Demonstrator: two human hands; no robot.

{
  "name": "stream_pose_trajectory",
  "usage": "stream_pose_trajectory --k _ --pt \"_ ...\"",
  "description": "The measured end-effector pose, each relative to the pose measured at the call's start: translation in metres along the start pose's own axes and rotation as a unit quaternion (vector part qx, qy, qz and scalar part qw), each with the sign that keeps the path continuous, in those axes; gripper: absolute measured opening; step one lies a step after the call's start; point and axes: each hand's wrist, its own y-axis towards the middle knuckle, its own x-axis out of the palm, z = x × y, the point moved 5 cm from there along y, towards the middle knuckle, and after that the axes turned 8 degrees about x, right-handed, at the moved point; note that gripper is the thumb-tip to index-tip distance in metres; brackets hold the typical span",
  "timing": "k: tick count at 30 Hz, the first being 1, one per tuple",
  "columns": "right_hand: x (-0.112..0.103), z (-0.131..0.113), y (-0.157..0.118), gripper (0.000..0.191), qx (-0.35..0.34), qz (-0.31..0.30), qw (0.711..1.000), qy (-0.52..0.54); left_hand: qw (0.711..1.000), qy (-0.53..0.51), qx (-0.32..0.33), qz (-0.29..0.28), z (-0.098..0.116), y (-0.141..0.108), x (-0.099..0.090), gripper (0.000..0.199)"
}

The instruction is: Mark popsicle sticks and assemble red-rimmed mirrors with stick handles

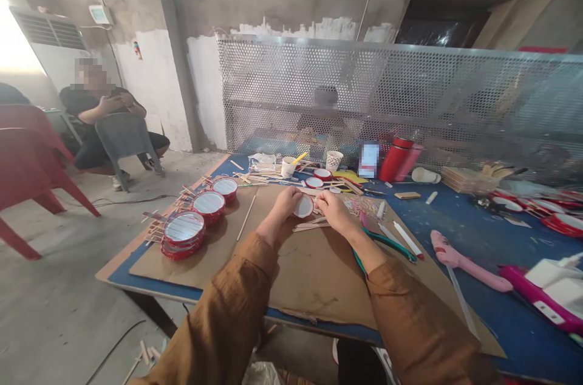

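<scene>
My left hand (286,204) is closed around the left edge of a small red-rimmed drum (303,207), its white round face turned up toward me. At the drum's right edge, my right hand (333,210) has its fingers pinched together; whatever is between them is too small to make out. Both hands are over a brown cardboard sheet (300,275). Flat wooden sticks (314,224) lie just below and beside the drum. To the left stand stacks of similar red drums (184,230) with wooden sticks poking out of their left sides.
Right of my hands lie teal-handled pliers (392,240), white glue sticks (407,239) and a pink glue gun (469,263). A magenta power strip (537,297) is at the right. Paper cups (334,160), a phone (368,160) and a red bottle (395,159) stand behind. A person (109,109) sits left.
</scene>
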Motion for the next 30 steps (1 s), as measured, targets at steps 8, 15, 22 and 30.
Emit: stream_pose_trajectory --k 8,15,22,30 --pt "0.012 0.015 0.001 0.015 0.053 -0.069 0.996 -0.004 0.997 0.030 -0.022 0.065 -0.008 0.005 -0.003 0.009" --pt "0.033 0.005 -0.017 0.004 0.118 -0.174 0.974 0.088 0.996 -0.023 -0.055 0.073 -0.004 0.000 -0.005 0.014" --pt "0.044 -0.011 -0.031 0.017 0.137 -0.265 0.938 0.178 0.992 -0.019 -0.038 0.121 0.008 -0.002 -0.014 0.010" --pt "0.038 -0.005 -0.030 0.019 0.190 -0.260 0.910 0.260 0.995 0.006 -0.007 0.101 0.018 -0.002 -0.015 0.007"
